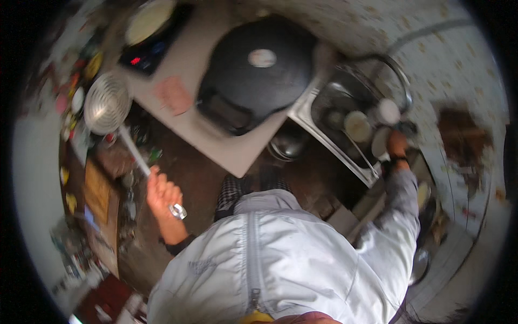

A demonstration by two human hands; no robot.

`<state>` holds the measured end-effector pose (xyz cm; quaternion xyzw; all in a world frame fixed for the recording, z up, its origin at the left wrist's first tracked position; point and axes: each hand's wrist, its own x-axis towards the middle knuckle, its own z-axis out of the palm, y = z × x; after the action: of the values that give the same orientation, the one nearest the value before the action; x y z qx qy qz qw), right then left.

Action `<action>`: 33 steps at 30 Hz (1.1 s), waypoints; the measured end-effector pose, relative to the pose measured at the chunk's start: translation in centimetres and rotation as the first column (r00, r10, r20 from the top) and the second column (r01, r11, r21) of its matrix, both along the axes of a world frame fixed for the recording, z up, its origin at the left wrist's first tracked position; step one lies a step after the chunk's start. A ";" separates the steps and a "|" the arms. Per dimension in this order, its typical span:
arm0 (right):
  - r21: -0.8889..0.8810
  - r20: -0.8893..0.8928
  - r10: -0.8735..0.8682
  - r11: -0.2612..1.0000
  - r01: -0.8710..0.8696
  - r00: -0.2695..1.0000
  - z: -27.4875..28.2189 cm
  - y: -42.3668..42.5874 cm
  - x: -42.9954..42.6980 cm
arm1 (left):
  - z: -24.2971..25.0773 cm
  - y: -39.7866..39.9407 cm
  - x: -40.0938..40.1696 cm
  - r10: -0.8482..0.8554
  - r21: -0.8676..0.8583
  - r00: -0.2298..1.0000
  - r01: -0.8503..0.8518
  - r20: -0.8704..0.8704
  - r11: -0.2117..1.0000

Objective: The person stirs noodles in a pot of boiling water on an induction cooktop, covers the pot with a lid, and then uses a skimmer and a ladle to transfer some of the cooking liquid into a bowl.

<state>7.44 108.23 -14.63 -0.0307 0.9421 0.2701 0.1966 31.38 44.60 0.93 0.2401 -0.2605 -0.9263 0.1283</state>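
Note:
My left hand (pixel 162 190) grips the handle of a metal skimmer. Its round slotted head (pixel 107 104) is raised to the left of the counter, and the handle's hooked end sticks out below my fist. My right hand (pixel 397 143) reaches to the right end of the stainless steel sink (pixel 301 117). There it is closed on the edge of a white bowl (pixel 379 142), which looks tilted; blur and the angle hide the fingers. Within the sink sits another light bowl (pixel 358 125), with a thin long-handled utensil (pixel 360 150) slanting beside it. A white round item (pixel 388 111) is near the faucet.
A large black lidded appliance (pixel 259 77) covers much of the pale counter (pixel 226 152). Behind it to the left is an induction cooker (pixel 141 58) with lit red digits and a pale round pan or lid (pixel 149 22). A pink cloth (pixel 174 95) lies nearby. Metal basins (pixel 287 143) sit below the counter.

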 end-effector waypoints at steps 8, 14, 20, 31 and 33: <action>-0.069 0.012 -0.046 0.997 0.047 0.999 5.5 -1.2 8.6 | 1.6 -3.5 -0.3 0.046 -0.137 0.999 -0.043 0.017 0.990; -0.691 0.434 -0.409 0.421 0.588 0.802 16.2 -16.1 12.1 | -0.6 -11.3 -2.3 -0.031 -0.121 0.999 0.032 0.008 0.992; -0.805 0.547 -0.331 0.042 0.591 0.769 18.8 -41.0 9.4 | -0.3 -19.5 -4.1 -0.149 -0.043 0.989 0.148 -0.025 0.988; -0.792 0.607 -0.286 -0.298 0.533 0.742 1.0 -63.3 -2.4 | -1.1 -26.5 2.7 -0.080 -0.152 0.996 0.085 0.037 0.985; -0.777 0.628 -0.344 -0.337 0.532 0.699 -1.8 -64.6 -4.1 | -1.1 -26.7 4.0 -0.064 -0.150 0.997 0.070 0.044 0.986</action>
<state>3.32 43.67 -16.43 0.1834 0.7329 -0.6035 0.2550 35.42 17.85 -0.13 0.2389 -0.3405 -0.9028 0.1096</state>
